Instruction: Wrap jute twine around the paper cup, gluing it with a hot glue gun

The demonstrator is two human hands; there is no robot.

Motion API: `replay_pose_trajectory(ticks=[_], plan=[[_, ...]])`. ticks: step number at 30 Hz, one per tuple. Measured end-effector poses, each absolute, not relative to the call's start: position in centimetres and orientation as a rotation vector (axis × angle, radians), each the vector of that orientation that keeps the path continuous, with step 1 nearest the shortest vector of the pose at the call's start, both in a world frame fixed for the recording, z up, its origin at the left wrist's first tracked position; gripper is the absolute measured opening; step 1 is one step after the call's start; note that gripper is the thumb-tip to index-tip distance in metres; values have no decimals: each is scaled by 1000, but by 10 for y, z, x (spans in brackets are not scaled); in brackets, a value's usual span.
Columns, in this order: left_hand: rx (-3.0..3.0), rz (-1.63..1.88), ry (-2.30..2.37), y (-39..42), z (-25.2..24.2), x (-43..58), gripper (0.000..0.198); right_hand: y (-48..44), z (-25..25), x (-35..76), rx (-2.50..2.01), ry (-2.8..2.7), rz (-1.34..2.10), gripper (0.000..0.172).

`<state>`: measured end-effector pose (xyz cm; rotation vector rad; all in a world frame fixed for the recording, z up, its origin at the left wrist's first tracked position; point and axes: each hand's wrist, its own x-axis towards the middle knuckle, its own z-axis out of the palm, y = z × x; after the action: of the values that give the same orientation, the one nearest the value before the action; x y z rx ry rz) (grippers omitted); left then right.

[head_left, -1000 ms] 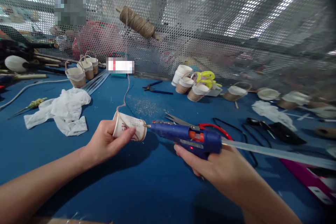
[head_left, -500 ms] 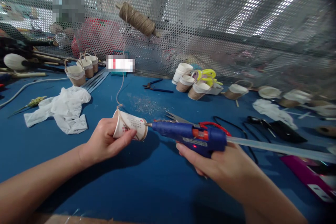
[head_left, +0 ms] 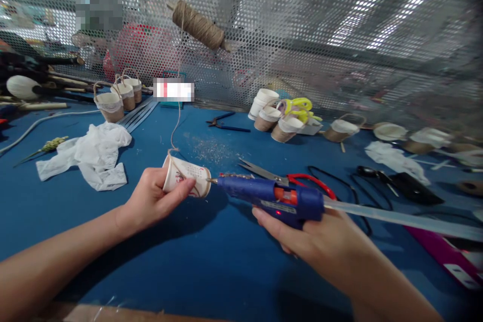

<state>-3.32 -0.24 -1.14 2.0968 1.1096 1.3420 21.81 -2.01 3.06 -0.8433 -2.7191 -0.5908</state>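
Note:
Tilted on its side, a white printed paper cup point(head_left: 192, 172) is gripped by my left hand point(head_left: 154, 196), thumb along its wall. Twine point(head_left: 175, 128) runs from the cup up to a twine spool point(head_left: 198, 25) on the mesh. My right hand point(head_left: 305, 236) is wrapped around a blue hot glue gun point(head_left: 260, 191) with a red light lit. The gun's metal nozzle is at the cup's base end; whether glue is coming out I cannot tell. A clear glue stick point(head_left: 396, 216) sticks out of the gun's back. Red-handled scissors point(head_left: 264, 170) lie just behind the gun.
Pliers point(head_left: 226, 125) lie farther back. Twine-wrapped cups point(head_left: 109, 105) stand at the left, and more wrapped cups point(head_left: 287, 128) at the back right. White lace cloth point(head_left: 90, 153) is left of my hand. A purple power strip point(head_left: 445, 256) and black cable lie at right.
The cup has turned slightly in my left hand, and the glue gun's nozzle has shifted a little left along with it. My grip on both is the same.

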Motion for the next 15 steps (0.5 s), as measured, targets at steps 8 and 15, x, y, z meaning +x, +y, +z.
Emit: replay_pose_trajectory(ticks=[8,15], plan=[[2023,1286,1145,-3,-12,-32,25,-22,41,210,-790,-2751,-661,45],[1903,1234,1189,-4,-11,-30,24,-21,43,206,-810,-2707,-742,45]])
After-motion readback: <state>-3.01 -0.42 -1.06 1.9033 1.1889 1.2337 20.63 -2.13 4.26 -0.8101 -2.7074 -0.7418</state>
